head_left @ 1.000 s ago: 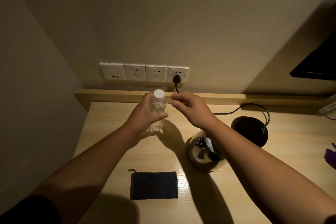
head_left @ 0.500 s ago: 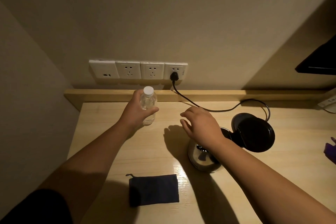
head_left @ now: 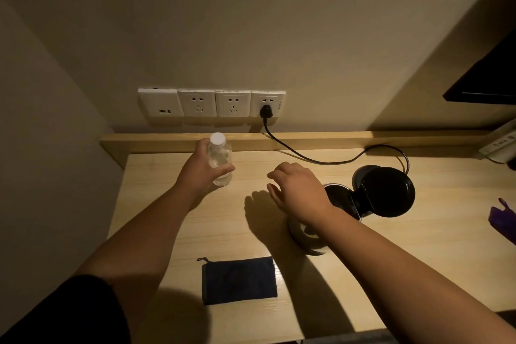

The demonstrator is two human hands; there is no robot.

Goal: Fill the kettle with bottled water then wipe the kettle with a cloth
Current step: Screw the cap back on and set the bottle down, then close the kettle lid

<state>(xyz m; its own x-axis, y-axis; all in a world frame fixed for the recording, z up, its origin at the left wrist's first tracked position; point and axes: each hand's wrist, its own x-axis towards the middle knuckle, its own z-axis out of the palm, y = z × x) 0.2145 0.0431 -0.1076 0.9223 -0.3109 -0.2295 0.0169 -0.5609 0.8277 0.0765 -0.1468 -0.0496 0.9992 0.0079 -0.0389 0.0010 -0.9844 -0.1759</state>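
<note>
The left hand [head_left: 205, 172] had its fingers wrapped round the water bottle [head_left: 220, 160], upright near the back of the desk [head_left: 173, 220], its white cap on; the right hand [head_left: 297, 193] hovered empty, fingers loosely spread, over the kettle [head_left: 315, 232], whose lid [head_left: 384, 190] stood open; the dark cloth [head_left: 239, 280] lay flat nearer the person. The cap probably wanted unscrewing first; bracing the bottle firmly would help, then pouring slowly over the open mouth.
</note>
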